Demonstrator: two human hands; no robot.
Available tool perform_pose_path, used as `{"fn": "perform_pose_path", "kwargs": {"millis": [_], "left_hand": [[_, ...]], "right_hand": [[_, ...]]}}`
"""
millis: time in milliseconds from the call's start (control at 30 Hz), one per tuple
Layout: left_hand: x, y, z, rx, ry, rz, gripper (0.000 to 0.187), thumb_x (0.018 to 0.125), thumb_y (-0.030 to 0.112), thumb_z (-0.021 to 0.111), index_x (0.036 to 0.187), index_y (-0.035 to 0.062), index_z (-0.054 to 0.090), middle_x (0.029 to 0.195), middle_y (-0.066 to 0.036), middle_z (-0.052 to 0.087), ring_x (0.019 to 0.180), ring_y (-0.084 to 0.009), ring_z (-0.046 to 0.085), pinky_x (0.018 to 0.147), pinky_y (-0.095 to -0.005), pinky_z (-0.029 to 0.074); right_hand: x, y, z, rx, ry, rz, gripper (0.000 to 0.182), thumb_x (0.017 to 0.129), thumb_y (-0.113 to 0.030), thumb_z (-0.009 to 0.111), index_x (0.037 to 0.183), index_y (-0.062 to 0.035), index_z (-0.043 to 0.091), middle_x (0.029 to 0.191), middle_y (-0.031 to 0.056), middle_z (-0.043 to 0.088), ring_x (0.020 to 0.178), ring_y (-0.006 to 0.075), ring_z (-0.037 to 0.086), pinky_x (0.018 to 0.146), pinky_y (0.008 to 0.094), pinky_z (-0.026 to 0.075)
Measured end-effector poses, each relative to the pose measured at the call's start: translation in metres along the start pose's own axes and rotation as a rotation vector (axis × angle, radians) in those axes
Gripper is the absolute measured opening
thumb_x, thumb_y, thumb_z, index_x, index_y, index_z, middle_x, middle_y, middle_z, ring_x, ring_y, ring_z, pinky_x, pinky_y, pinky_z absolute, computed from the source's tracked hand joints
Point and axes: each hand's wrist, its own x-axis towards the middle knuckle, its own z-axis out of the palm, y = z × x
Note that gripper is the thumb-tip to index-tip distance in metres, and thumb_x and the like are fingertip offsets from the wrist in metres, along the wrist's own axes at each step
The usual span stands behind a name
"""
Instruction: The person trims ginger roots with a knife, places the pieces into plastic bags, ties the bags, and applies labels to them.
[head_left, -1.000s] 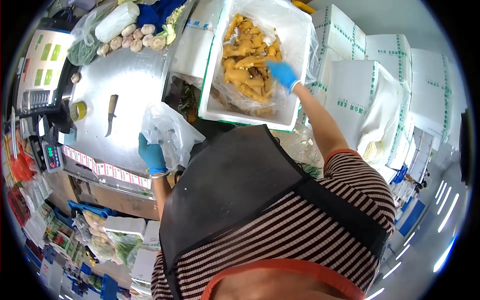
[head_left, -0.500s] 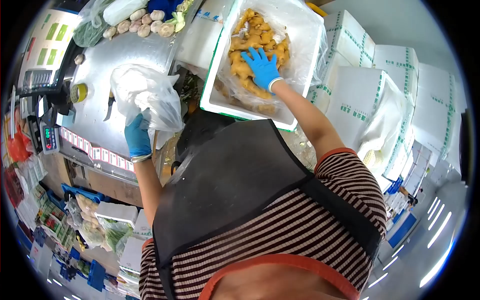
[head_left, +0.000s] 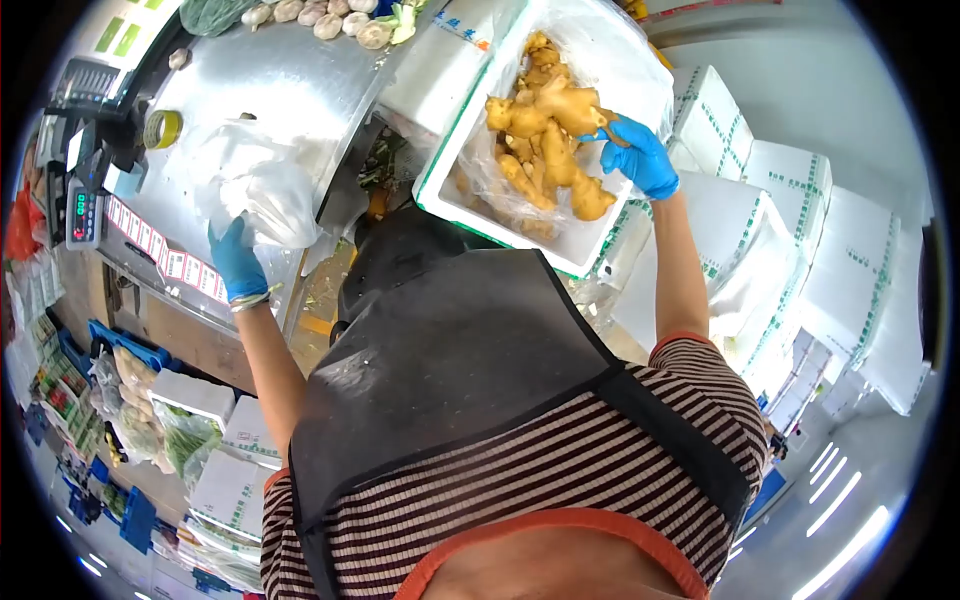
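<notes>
Over the white foam box (head_left: 432, 190), my right hand (head_left: 640, 158), in a blue glove, grips a large knobbly piece of ginger (head_left: 565, 105) at its right end. More ginger (head_left: 525, 180) lies below it in the box, on a clear plastic liner. My left hand (head_left: 237, 262), also gloved in blue, is at the lower left edge of a white plastic bag (head_left: 268, 195) on the metal table (head_left: 290, 75). Its fingers look slightly spread, and the fingertips meet the bag's edge.
Garlic bulbs (head_left: 327, 26) line the table's far edge. Yellow tape (head_left: 162, 129), a scale display (head_left: 82, 214) and a strip of labels (head_left: 170, 257) are at the left. White boxes (head_left: 840, 270) are stacked at the right. A foam box of greens (head_left: 187, 435) stands lower left.
My right hand has closed on a ginger piece and lifted it, moving right. My left hand has shifted left and its fingers have spread. The bag sits flatter on the table.
</notes>
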Motion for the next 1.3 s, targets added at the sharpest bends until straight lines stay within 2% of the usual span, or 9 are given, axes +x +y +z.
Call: {"fn": "perform_pose_path", "kwargs": {"millis": [233, 333, 600, 667, 867, 1000, 1100, 1200, 1300], "left_hand": [[-0.011, 0.001, 0.041, 0.239, -0.056, 0.148, 0.069, 0.088, 0.010, 0.054, 0.151, 0.0026, 0.026, 0.105, -0.005, 0.059, 0.082, -0.0095, 0.052, 0.071, -0.0211, 0.045], [-0.004, 0.005, 0.052, 0.335, -0.021, 0.458, 0.066, 0.089, 0.001, 0.051, 0.149, -0.0003, 0.024, 0.142, -0.019, 0.045, 0.117, -0.0250, 0.053, 0.099, -0.0326, 0.042], [-0.101, -0.034, 0.009, 0.368, -0.089, 0.410, 0.055, 0.096, -0.004, 0.041, 0.149, 0.0057, 0.031, 0.149, -0.014, 0.037, 0.132, -0.0259, 0.045, 0.106, -0.0356, 0.040], [-0.106, -0.059, 0.018, 0.072, -0.108, 0.212, 0.058, 0.084, -0.009, 0.045, 0.141, 0.0020, 0.043, 0.138, -0.019, 0.051, 0.124, -0.0254, 0.051, 0.101, -0.0352, 0.043], [-0.049, -0.078, 0.001, 0.531, 0.085, -0.053, 0.021, 0.082, 0.008, 0.058, 0.099, -0.0035, 0.063, 0.092, -0.020, 0.063, 0.085, -0.0337, 0.060, 0.075, -0.0418, 0.046], [-0.103, -0.030, 0.015, 0.680, 0.008, 0.665, 0.024, 0.080, 0.013, 0.070, 0.097, -0.0017, 0.063, 0.102, -0.016, 0.064, 0.091, -0.0277, 0.060, 0.079, -0.0362, 0.045], [-0.119, -0.034, 0.006, 0.398, -0.059, 0.081, 0.024, 0.088, 0.016, 0.062, 0.106, -0.0011, 0.064, 0.106, -0.009, 0.065, 0.097, -0.0211, 0.060, 0.086, -0.0341, 0.046], [-0.102, -0.031, 0.004, -0.168, -0.055, -0.154, 0.029, 0.094, 0.018, 0.055, 0.113, -0.0025, 0.062, 0.109, -0.011, 0.066, 0.103, -0.0200, 0.061, 0.091, -0.0325, 0.046], [-0.083, -0.012, 0.001, -0.290, -0.232, -0.208, 0.034, 0.094, 0.019, 0.056, 0.118, -0.0047, 0.059, 0.100, -0.009, 0.067, 0.095, -0.0169, 0.062, 0.091, -0.0296, 0.044]], "right_hand": [[0.072, 0.031, 0.123, 0.476, -0.289, 0.276, 0.038, 0.095, -0.025, 0.054, 0.122, 0.0016, 0.057, 0.116, 0.0216, 0.064, 0.070, 0.0188, 0.065, 0.062, 0.0311, 0.055], [0.101, 0.065, 0.198, 0.485, -0.356, 0.474, 0.042, 0.096, -0.024, 0.053, 0.130, -0.0009, 0.051, 0.121, 0.0188, 0.062, 0.085, 0.0164, 0.065, 0.066, 0.0304, 0.053], [0.206, 0.175, 0.287, 1.341, -0.155, 0.496, 0.036, 0.093, -0.005, 0.050, 0.127, 0.0075, 0.045, 0.129, 0.0217, 0.052, 0.118, 0.0376, 0.054, 0.102, 0.0494, 0.047], [0.222, 0.205, 0.302, 1.066, -0.192, 0.502, 0.035, 0.094, -0.010, 0.051, 0.125, 0.0054, 0.047, 0.127, 0.0211, 0.054, 0.119, 0.0378, 0.054, 0.102, 0.0514, 0.046], [0.217, 0.203, 0.322, -0.047, -0.303, 0.666, 0.048, 0.096, -0.038, 0.054, 0.129, -0.0041, 0.052, 0.124, 0.0173, 0.061, 0.104, 0.0297, 0.064, 0.086, 0.0424, 0.054], [0.234, 0.186, 0.322, -0.650, -0.337, 0.617, 0.052, 0.093, -0.053, 0.054, 0.107, -0.0048, 0.065, 0.091, 0.0153, 0.071, 0.067, 0.0217, 0.070, 0.053, 0.0365, 0.055], [0.245, 0.170, 0.320, -1.280, 0.165, -0.236, 0.053, 0.077, -0.055, 0.066, 0.092, -0.0037, 0.069, 0.085, 0.0223, 0.068, 0.077, 0.0395, 0.066, 0.072, 0.0456, 0.052], [0.258, 0.168, 0.317, -1.253, 0.398, -0.419, 0.058, 0.072, -0.054, 0.071, 0.109, -0.0098, 0.066, 0.095, 0.0198, 0.066, 0.091, 0.0369, 0.065, 0.079, 0.0429, 0.051], [0.280, 0.173, 0.306, -1.205, -0.088, -0.226, 0.036, 0.075, -0.039, 0.071, 0.096, -0.0104, 0.071, 0.100, 0.0168, 0.069, 0.089, 0.0341, 0.066, 0.080, 0.0421, 0.052]]}}
